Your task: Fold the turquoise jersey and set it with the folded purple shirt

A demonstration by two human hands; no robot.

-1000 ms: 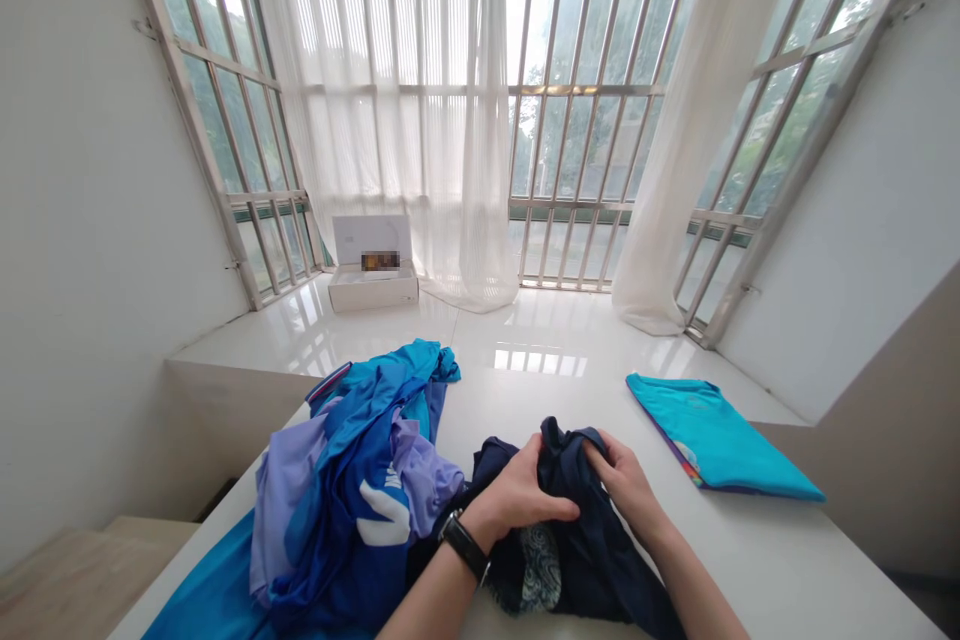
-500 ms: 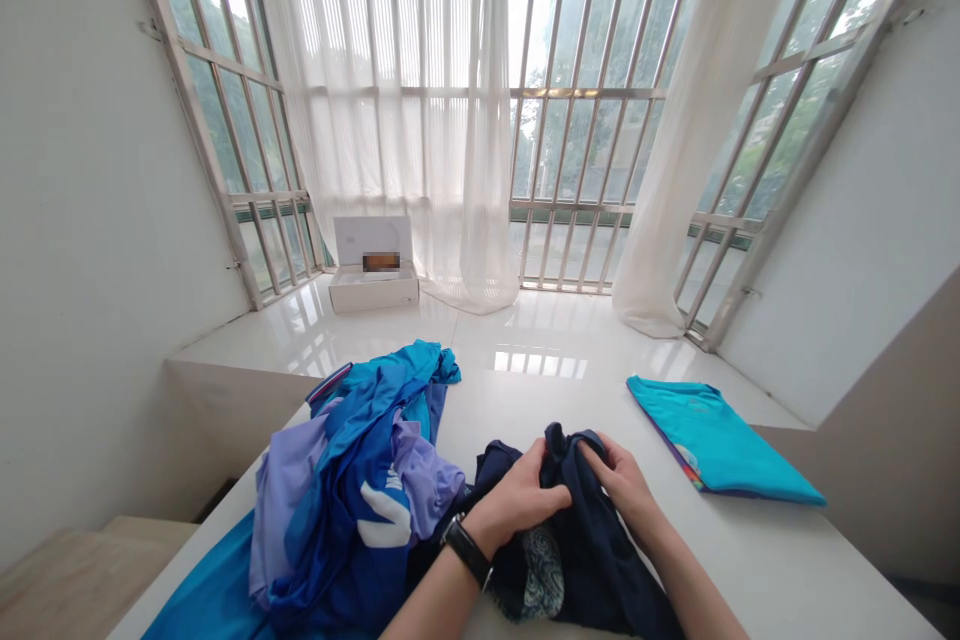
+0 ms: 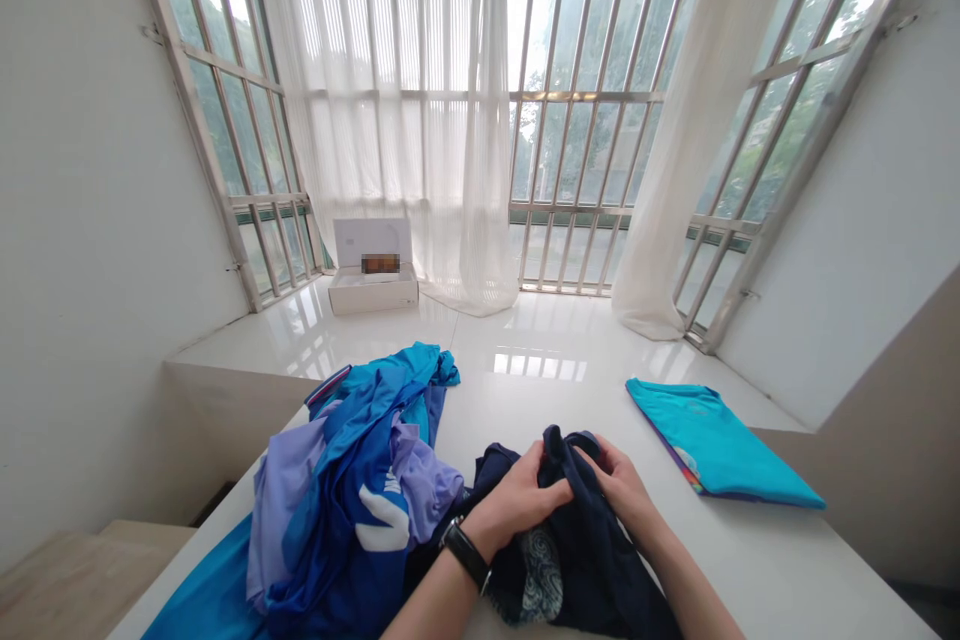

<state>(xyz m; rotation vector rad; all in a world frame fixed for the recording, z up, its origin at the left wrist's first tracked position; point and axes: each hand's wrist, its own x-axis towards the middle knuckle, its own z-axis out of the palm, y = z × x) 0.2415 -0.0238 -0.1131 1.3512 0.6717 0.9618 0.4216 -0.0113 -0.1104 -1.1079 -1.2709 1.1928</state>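
Observation:
A dark navy garment (image 3: 600,560) with a grey-white swirl-patterned patch lies bunched on the white table in front of me; its exact kind I cannot make out. My left hand (image 3: 525,495), with a black watch at the wrist, pinches its raised upper edge between thumb and fingers. On the other side of that edge, my right hand (image 3: 621,485) grips the cloth, its fingertips partly hidden in the folds. To the left is a loose heap of blue and lilac clothes (image 3: 352,480). A folded turquoise shirt (image 3: 727,445) lies flat to the right.
The white table (image 3: 772,580) adjoins a glossy window ledge (image 3: 465,330). An open white box (image 3: 373,295) stands on the ledge at the back left. Sheer white curtains (image 3: 487,170) hang before the barred windows. Walls close in on both sides.
Both hands keep their hold on the navy garment. The right hand's fingers have shifted very slightly in the folds; the other clothes stay where they were.

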